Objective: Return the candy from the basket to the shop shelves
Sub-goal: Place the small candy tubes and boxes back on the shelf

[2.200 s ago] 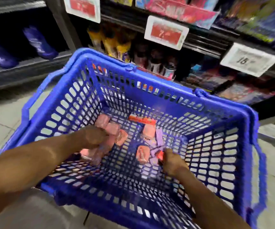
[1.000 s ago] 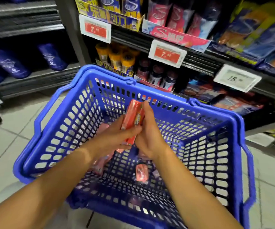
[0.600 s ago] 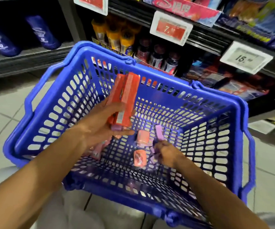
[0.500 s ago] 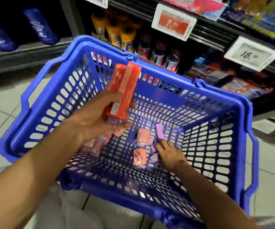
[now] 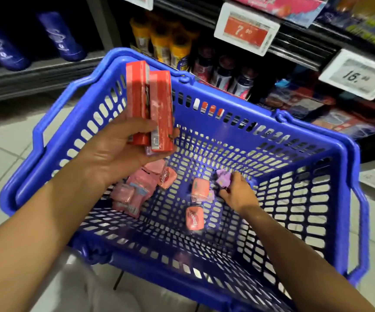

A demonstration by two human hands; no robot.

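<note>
candy boxes: two long red boxes (image 5: 149, 104), held upright side by side above the basket's left half, upper-centre-left of frame; probably stacked in one hand so the other is free to keep collecting.
left hand: left hand (image 5: 123, 152) has thumb and fingers curled round the boxes' lower ends, palm toward the camera; a purple bit peeks out under the boxes, likely a small sweet tucked in too, hard to tell.
purple candy: purple wrapped candy (image 5: 223, 179) on the basket floor, centre-right; fingertips of the right hand pinch it.
right hand: right hand (image 5: 238, 192) is down inside the basket, fingers curled onto the purple candy, grip looks partial.
loose candy: pink packets (image 5: 137, 188) piled lower-left of the floor, two orange-pink tins (image 5: 195, 218) mid-floor; all not yet shelved.
basket: blue plastic basket (image 5: 317, 221) fills mid frame, tilted toward the camera so the floor is reachable.
shelves: shop shelves (image 5: 294, 48) behind, top of frame, with a red price tag (image 5: 246, 30) and bottles (image 5: 177, 50).
change vs 0.5 s ago: boxes held the same; right hand has shifted farther right and up across the floor, from the tins to the purple candy.
</note>
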